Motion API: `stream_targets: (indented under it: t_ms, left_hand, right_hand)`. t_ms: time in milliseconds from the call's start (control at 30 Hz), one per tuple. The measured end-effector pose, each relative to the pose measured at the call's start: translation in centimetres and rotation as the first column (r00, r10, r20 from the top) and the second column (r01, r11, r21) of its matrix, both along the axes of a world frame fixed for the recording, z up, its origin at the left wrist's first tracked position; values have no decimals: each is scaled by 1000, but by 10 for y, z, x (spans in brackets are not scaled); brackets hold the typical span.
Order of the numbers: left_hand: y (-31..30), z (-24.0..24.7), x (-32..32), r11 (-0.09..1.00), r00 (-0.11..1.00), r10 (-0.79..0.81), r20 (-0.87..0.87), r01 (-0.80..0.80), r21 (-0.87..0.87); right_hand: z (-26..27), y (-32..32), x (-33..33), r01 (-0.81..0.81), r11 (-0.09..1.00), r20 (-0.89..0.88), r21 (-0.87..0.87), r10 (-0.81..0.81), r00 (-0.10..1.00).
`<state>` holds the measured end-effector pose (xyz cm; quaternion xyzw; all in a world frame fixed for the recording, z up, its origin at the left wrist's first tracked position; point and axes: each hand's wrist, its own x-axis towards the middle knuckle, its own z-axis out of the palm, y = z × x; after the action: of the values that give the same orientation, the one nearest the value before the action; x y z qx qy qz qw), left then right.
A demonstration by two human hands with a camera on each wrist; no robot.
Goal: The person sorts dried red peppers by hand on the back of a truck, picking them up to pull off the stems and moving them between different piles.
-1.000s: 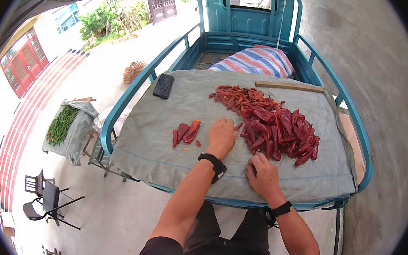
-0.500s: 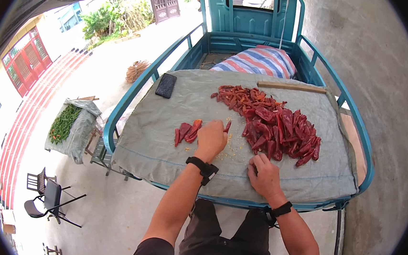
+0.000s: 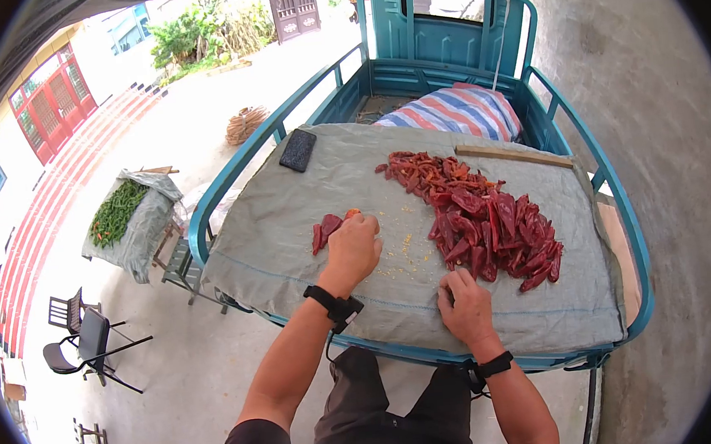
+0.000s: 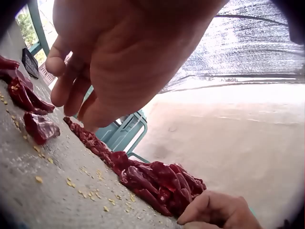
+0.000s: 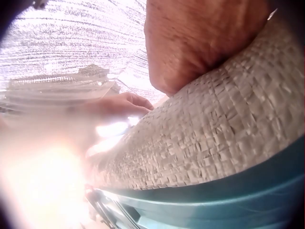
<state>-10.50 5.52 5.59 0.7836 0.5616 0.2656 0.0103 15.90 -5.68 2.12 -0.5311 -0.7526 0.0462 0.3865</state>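
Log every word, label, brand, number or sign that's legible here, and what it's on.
No readable text in any current view.
Black rectangular item on the cloth: no lettering can be made out.
Device on the left wrist: too small to read any marking.
Blue-green vehicle panel: no legible label.

The left hand [image 3: 352, 251] has moved away from the large pile [image 3: 498, 232] to the smaller pepper group [image 3: 326, 228].
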Motion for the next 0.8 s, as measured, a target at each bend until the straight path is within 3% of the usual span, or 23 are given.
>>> stream_targets:
  t_ms: [167, 267, 467, 567, 667, 800]
  left_hand:
    - [-10, -18, 17, 983, 978, -138, 155, 154, -98]
    - [-9, -13, 25, 972, 980, -144, 135, 165, -164]
    - [4, 2, 47, 934, 952, -122, 280, 206, -292]
    - [10, -3, 66, 949, 906, -103, 412, 214, -233]
    - [17, -5, 86, 931, 884, -365, 292, 347, 112]
    - [21, -2, 120, 835, 811, -544, 215, 500, 228]
  right_hand:
    - [0, 0, 0, -5, 1000, 15, 13, 5, 1000]
    - [-3, 0, 1, 3, 1000, 3, -1, -3, 1000]
    - [-1, -1, 2, 19, 1000, -1, -9, -19, 1000]
    - [1, 0, 0, 21, 1000, 6, -7, -21, 1000]
    - [-1, -1, 1, 24, 999, 6, -22, -24, 1000]
    - [-2, 1, 2, 12, 1000, 9, -11, -12, 1000]
